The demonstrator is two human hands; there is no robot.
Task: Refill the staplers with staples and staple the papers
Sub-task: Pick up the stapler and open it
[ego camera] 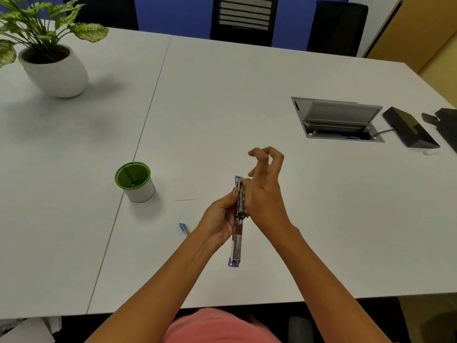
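A blue stapler (pixel 237 240) is swung fully open above the white table (pixel 222 95), its metal staple channel showing along its length. My left hand (pixel 221 214) grips it from the left near the hinge. My right hand (pixel 265 186) is against the stapler's far half with its thumb side, and its other fingers are lifted and loosely curled; what the thumb pinches I cannot tell. White sheets of paper (pixel 190 189) lie flat on the table just beyond my hands. A second, light blue stapler (pixel 184 229) lies on the table to the left of my left wrist, partly hidden.
A green-rimmed white cup (pixel 134 181) stands left of the papers. A potted plant (pixel 53 68) sits at the far left. An open cable hatch (pixel 338 120) and a black device (pixel 409 129) are at the right. Chairs stand behind the far edge.
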